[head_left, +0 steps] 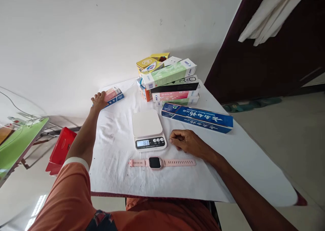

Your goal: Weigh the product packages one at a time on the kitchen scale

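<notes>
My left hand (99,100) reaches to the back left of the table, its fingers over the left end of a small pink box (111,93). That box lies on top of a blue box (116,99), and the hand hides the near ends of both. Curled loosely with nothing visible in it, my right hand (186,142) rests on the cloth just right of a white kitchen scale (147,123). The scale's plate is bare and its display reads 363. In front of it a pink-strapped smartwatch (154,162) lies stretched out flat.
A long blue toothpaste box (196,117) lies right of the scale. Behind it is a stack of boxes, with a green and white box (170,73) on top and yellow boxes (147,62) at the back. A red bin (61,148) and a green table (27,138) stand left.
</notes>
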Action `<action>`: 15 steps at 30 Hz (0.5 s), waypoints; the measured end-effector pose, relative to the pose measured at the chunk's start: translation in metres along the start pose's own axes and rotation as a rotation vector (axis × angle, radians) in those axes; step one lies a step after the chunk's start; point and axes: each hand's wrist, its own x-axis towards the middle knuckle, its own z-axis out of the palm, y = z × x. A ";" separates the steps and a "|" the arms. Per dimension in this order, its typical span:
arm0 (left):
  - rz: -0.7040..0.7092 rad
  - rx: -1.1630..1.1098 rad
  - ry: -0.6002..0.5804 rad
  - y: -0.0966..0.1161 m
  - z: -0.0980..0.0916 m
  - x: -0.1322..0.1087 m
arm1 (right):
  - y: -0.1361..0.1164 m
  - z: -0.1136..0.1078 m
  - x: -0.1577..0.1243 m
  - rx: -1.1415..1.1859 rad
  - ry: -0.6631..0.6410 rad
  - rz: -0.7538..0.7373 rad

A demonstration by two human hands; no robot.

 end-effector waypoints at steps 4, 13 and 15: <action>0.061 0.013 0.041 -0.002 0.004 0.002 | 0.001 0.000 0.001 -0.001 0.012 -0.012; 0.088 0.008 0.097 -0.002 0.004 0.000 | -0.002 0.000 0.000 -0.005 0.030 -0.033; 0.092 -0.031 0.171 0.010 0.001 -0.010 | -0.003 -0.001 -0.001 -0.008 0.038 -0.041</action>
